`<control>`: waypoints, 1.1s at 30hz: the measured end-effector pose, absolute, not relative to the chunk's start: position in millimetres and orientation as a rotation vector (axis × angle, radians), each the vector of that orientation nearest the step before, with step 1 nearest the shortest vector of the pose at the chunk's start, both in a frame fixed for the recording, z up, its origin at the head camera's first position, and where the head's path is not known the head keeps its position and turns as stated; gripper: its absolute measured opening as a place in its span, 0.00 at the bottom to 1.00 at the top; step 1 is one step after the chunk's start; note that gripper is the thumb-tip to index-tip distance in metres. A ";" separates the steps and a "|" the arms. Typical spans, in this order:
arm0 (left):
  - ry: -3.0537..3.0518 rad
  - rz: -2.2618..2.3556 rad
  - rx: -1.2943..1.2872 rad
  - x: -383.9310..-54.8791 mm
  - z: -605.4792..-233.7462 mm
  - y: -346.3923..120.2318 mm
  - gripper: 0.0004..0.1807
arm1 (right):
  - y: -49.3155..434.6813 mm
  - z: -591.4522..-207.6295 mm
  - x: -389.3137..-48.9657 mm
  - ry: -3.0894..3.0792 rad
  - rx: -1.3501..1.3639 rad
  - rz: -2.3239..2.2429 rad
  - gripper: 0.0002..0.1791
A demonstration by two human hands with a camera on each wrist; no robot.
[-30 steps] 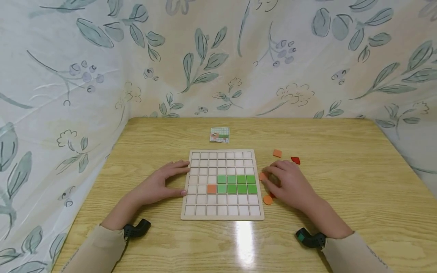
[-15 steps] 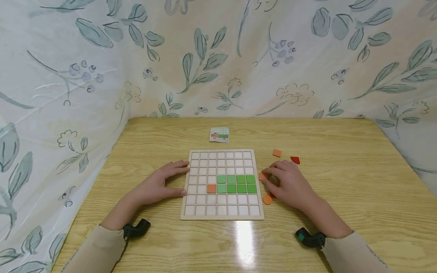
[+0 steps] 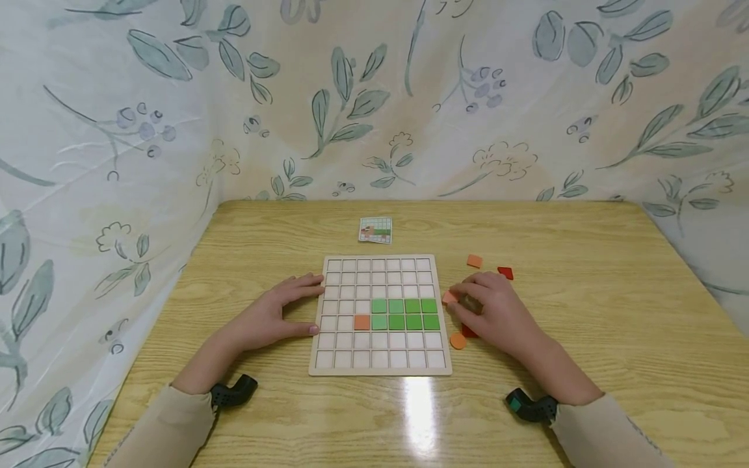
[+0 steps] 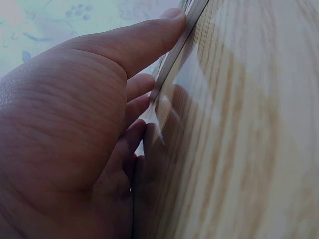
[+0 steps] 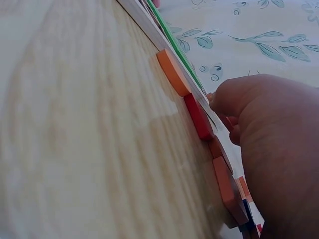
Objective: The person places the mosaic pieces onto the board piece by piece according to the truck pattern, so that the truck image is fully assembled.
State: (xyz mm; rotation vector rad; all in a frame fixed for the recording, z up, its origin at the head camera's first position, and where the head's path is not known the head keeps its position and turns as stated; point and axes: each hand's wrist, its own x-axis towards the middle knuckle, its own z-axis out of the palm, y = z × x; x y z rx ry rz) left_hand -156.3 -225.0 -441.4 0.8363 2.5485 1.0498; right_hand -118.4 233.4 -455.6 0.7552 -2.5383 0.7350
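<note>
A pale wooden grid board (image 3: 345, 372) lies on the table, with several green tiles (image 3: 413, 322) in two rows and one orange square tile (image 3: 362, 322) in its cells. My left hand (image 3: 272, 315) touches the board's left edge with thumb and fingertips, fingers extended; the left wrist view shows the thumb (image 4: 149, 42) on that edge. Just off the board's right edge, my right hand (image 3: 497, 312) pinches a light orange tile (image 3: 449, 297) between thumb and fingers. An orange round piece (image 3: 458, 341) and a red piece (image 3: 469, 331) lie beneath and beside that hand, the red one partly hidden.
Beyond the right hand lie another orange tile (image 3: 474, 260) and a red piece with a curved edge (image 3: 506, 273). A small card with a printed coloured grid (image 3: 375, 230) sits behind the board. Patterned cloth (image 3: 409, 117) borders the table's (image 3: 281, 422) back and left side.
The light orange tile under my right fingertips has shifted slightly and tilted up; the right fingers have moved a little, uncovering more of the red piece. My left hand stays at the board's edge.
</note>
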 end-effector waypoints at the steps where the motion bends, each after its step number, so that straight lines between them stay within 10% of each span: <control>1: 2.549 1.047 0.838 -156.4 -441.1 -224.9 0.43 | 233.1 -455.1 -117.9 -2.542 0.748 0.737 0.13; 33: 2.558 1.040 0.830 -157.8 -444.2 -225.2 0.43 | 185.6 -450.6 -129.0 -2.445 0.966 0.809 0.09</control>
